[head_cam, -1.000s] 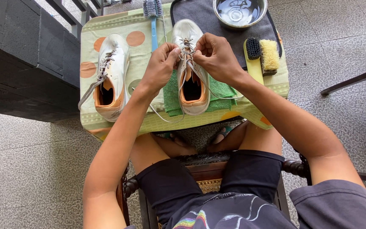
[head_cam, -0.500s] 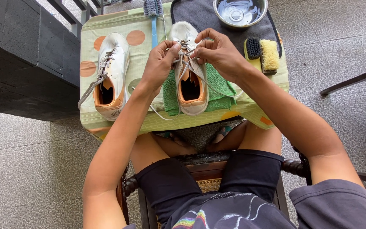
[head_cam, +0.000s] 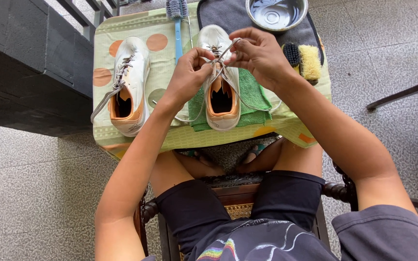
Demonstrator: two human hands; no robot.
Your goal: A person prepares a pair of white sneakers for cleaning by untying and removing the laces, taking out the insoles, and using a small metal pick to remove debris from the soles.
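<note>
A white sneaker with an orange lining lies on a green cloth on the small table. Its grey lace is loose. My left hand pinches the lace over the shoe's left side. My right hand pinches the lace above the toe end, pulling it up. The second white sneaker sits to the left, its lace hanging over the table edge.
A metal bowl of water stands on a dark mat at the back. A blue-handled brush lies behind the shoes, a black-and-yellow brush at the right. A black bench stands left, a chair leg right.
Both hands have shifted a little toward the shoe's toe end, drawing the lace up and further out of the eyelets.
</note>
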